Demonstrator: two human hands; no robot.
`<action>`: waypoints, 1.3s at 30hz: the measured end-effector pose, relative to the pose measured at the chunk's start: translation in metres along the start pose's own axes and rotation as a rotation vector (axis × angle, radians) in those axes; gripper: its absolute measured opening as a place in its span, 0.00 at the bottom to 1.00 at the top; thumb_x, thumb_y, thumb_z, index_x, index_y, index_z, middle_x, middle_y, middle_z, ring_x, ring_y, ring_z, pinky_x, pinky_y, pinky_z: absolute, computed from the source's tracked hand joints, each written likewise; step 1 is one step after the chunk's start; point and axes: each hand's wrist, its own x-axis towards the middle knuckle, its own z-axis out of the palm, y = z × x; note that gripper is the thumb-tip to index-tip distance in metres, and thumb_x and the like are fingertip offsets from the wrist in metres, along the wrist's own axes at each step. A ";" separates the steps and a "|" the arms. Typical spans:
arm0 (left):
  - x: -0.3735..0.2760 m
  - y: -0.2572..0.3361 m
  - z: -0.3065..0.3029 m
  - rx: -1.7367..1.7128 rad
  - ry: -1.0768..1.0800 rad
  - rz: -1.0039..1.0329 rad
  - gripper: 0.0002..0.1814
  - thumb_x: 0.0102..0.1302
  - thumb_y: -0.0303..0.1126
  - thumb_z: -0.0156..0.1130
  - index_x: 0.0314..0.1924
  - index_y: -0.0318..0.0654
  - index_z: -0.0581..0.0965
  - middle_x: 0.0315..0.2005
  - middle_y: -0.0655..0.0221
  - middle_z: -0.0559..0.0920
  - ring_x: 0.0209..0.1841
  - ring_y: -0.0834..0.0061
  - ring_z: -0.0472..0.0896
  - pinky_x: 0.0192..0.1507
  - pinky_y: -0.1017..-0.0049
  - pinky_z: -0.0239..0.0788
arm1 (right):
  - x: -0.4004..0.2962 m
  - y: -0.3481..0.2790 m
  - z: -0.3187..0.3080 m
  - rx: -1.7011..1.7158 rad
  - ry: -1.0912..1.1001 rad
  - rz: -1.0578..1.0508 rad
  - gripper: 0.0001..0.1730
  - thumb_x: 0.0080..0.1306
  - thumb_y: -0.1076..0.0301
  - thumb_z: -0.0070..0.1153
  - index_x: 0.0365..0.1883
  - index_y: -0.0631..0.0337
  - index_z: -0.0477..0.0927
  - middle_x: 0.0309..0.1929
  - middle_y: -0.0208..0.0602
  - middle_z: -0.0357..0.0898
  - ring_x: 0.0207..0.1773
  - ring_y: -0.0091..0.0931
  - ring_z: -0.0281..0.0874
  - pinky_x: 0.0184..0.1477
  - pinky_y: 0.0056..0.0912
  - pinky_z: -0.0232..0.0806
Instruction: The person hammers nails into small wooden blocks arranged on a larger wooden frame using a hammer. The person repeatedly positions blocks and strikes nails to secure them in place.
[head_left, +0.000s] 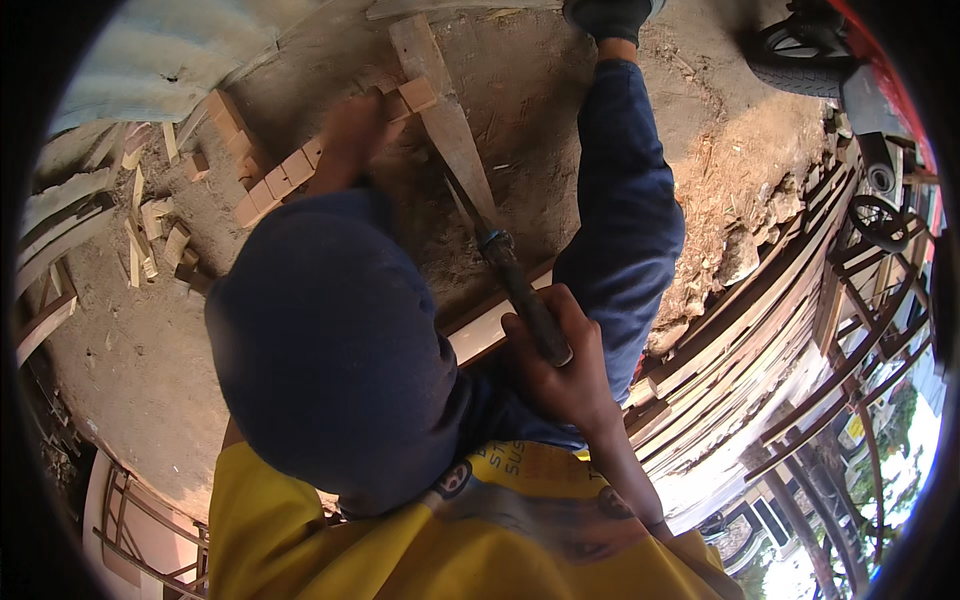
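Observation:
My right hand (566, 352) is closed around the dark handle of a narrow-bladed tool (517, 285), which points up and left; its exact kind is unclear. Its blade lies beside a worn wooden board (450, 124) on the dirt ground. Beyond my bent knee, my left hand (352, 131) is blurred and lies over a row of reddish-brown wooden blocks (277, 182). The far end of that row rests on the board. Whether the fingers grip a block cannot be seen. A pale-faced timber piece (484, 330) lies partly hidden behind my knee.
More reddish blocks (229, 124) and pale wood offcuts (142, 244) lie at the left. Long stacked planks (750, 300) fill the right side, near rough stones (739, 259). A wheel with a tyre (799, 56) stands at the top right. A metal sheet (172, 60) covers the top left.

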 end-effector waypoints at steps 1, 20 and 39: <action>0.000 -0.003 -0.004 0.019 -0.022 -0.027 0.30 0.57 0.55 0.66 0.45 0.32 0.77 0.33 0.54 0.85 0.38 0.52 0.85 0.40 0.57 0.77 | 0.004 0.004 -0.002 -0.018 0.017 -0.040 0.11 0.66 0.67 0.61 0.33 0.64 0.73 0.16 0.29 0.67 0.22 0.14 0.64 0.24 0.25 0.57; 0.008 0.007 0.000 -0.056 -0.117 -0.027 0.32 0.57 0.57 0.65 0.47 0.33 0.76 0.38 0.53 0.84 0.43 0.51 0.84 0.45 0.57 0.76 | -0.027 -0.020 -0.003 0.014 -0.063 0.168 0.08 0.66 0.71 0.59 0.37 0.68 0.80 0.14 0.28 0.69 0.18 0.14 0.65 0.20 0.23 0.57; 0.001 -0.001 -0.009 -0.003 -0.090 -0.053 0.33 0.58 0.56 0.64 0.50 0.31 0.75 0.37 0.51 0.84 0.42 0.51 0.84 0.43 0.56 0.76 | -0.068 -0.005 -0.014 0.088 0.075 0.056 0.16 0.62 0.77 0.64 0.46 0.63 0.72 0.27 0.36 0.78 0.29 0.19 0.76 0.32 0.20 0.66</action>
